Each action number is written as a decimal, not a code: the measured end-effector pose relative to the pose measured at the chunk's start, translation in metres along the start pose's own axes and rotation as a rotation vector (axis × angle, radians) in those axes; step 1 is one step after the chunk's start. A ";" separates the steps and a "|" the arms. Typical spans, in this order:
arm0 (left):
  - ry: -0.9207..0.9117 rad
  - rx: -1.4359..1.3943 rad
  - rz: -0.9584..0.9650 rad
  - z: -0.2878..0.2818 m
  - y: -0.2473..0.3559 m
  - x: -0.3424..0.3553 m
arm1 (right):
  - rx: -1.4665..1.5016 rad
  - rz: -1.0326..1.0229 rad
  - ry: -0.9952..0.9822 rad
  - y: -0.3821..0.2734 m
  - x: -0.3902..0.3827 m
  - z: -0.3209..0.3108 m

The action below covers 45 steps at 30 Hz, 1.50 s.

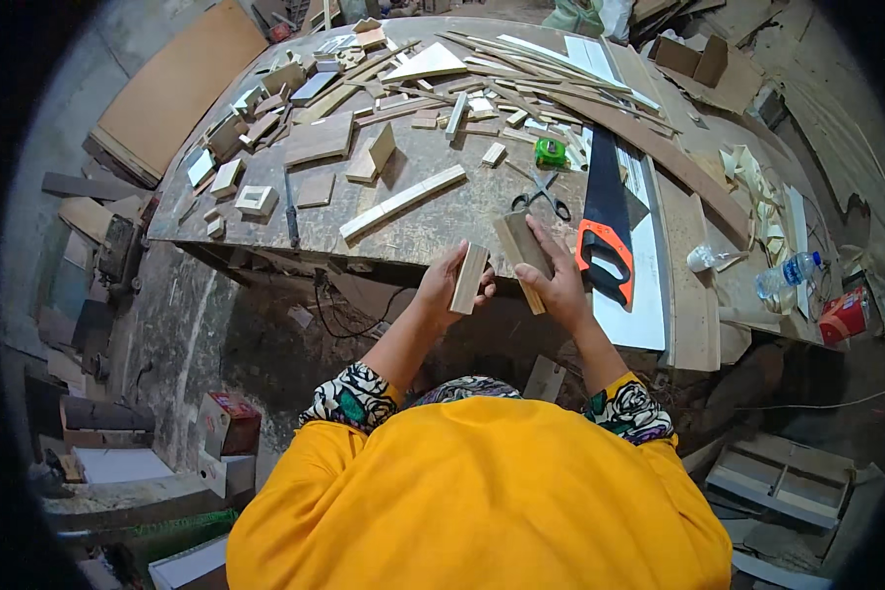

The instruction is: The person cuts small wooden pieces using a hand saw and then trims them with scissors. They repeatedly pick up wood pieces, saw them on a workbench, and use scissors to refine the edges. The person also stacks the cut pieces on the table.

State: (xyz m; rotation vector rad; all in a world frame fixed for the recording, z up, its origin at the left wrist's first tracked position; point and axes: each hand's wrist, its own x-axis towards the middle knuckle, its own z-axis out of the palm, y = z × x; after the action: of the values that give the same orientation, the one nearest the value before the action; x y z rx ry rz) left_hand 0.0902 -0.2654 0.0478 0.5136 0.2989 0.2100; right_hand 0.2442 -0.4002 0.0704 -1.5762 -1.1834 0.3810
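Observation:
My left hand (439, 285) is closed around a short, pale wood block (470, 278), just off the front edge of the workbench (428, 231). Beside it, my right hand (564, 287) grips a flat brown wood piece (519, 244) with a paler lower end, its top reaching over the bench edge. The two pieces are held apart, both tilted. Dark-handled scissors (542, 193) lie open just beyond my right hand, with a green tape measure (551, 151) behind them. To the right rests a handsaw (602, 182) with an orange and black handle.
Left of centre lies a long pale wood strip (404, 203). Offcuts and thin strips are heaped across the back of the bench. A white board (643, 315) lies under the saw. Farther right are a plastic bottle (788, 276) and a red box (844, 316).

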 end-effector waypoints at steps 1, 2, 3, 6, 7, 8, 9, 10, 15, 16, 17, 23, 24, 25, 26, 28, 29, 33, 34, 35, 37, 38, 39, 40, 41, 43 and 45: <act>0.022 0.006 0.000 0.000 -0.002 0.000 | -0.032 -0.034 -0.015 -0.004 -0.002 -0.001; 0.044 0.013 0.000 0.001 -0.005 0.000 | -0.051 -0.042 -0.015 -0.003 -0.004 0.000; 0.105 0.067 0.025 0.001 -0.007 -0.002 | -0.070 -0.051 -0.015 0.000 -0.006 0.001; 0.104 0.056 0.031 0.006 -0.011 0.000 | -0.085 -0.030 0.002 0.006 -0.010 0.001; 0.139 0.058 0.061 0.005 -0.016 0.001 | -0.080 -0.024 0.008 0.004 -0.009 0.000; 0.130 0.046 0.046 0.003 -0.016 0.003 | -0.105 -0.016 0.010 0.001 -0.007 0.000; 0.121 0.034 0.030 0.000 -0.015 0.005 | -0.130 -0.008 0.013 -0.003 -0.005 -0.001; 0.117 0.017 0.003 0.002 -0.018 0.002 | -0.155 0.014 0.015 -0.004 -0.008 0.000; 0.159 0.107 0.025 0.007 -0.026 0.004 | -0.192 0.061 0.002 -0.009 -0.006 0.004; 0.070 0.059 0.011 0.000 -0.027 0.006 | -0.228 0.051 0.017 -0.008 -0.007 0.006; -0.020 0.013 -0.002 -0.007 -0.026 0.008 | -0.264 0.040 0.033 -0.006 -0.008 0.007; 0.122 -0.064 0.023 0.017 -0.015 0.013 | -0.348 -0.073 -0.015 -0.047 -0.037 0.022; 0.068 -0.093 0.001 0.014 -0.012 0.010 | -0.347 -0.119 -0.038 -0.054 -0.042 0.023; -0.058 -0.130 -0.012 0.014 -0.011 0.005 | -0.371 -0.154 -0.055 -0.051 -0.044 0.020; -0.024 -0.060 -0.006 0.014 -0.013 0.007 | -0.364 -0.150 -0.024 -0.046 -0.040 0.016; 0.044 0.080 0.004 0.012 -0.018 0.014 | -0.351 -0.140 0.039 -0.034 -0.021 0.006; 0.080 0.150 0.010 0.010 -0.021 0.016 | -0.342 -0.080 0.128 -0.031 -0.008 0.003; 0.006 0.073 0.074 -0.003 -0.024 0.023 | -0.333 -0.119 0.160 -0.030 0.002 0.010; 0.080 0.033 0.085 0.011 -0.021 0.023 | -0.296 -0.161 0.119 -0.028 -0.005 0.014; 0.167 -0.013 0.103 0.036 -0.016 0.013 | -0.306 -0.137 0.042 -0.038 -0.015 0.019; 0.154 -0.033 0.116 0.027 -0.018 0.015 | -0.296 -0.125 -0.014 -0.046 -0.021 0.018; 0.147 -0.044 0.124 0.023 -0.018 0.015 | -0.291 -0.119 -0.043 -0.047 -0.023 0.017; 0.202 -0.024 0.128 0.021 -0.018 0.019 | -0.224 -0.136 0.002 -0.036 -0.018 0.017; 0.256 -0.002 0.125 0.020 -0.019 0.021 | -0.129 -0.039 -0.008 -0.023 -0.016 0.015; 0.134 0.046 0.130 0.016 -0.015 0.016 | -0.039 -0.010 0.009 -0.014 -0.012 0.011; 0.113 0.055 0.094 0.003 -0.010 0.012 | 0.151 0.053 0.028 -0.001 -0.009 0.006; 0.176 0.044 0.123 0.000 -0.012 0.016 | 0.353 0.121 0.030 0.011 -0.009 0.005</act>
State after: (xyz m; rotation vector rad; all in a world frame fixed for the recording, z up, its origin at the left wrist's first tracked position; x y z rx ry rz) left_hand 0.1066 -0.2715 0.0382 0.5584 0.4444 0.3700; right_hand 0.2423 -0.4039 0.0563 -1.3417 -0.9405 0.6079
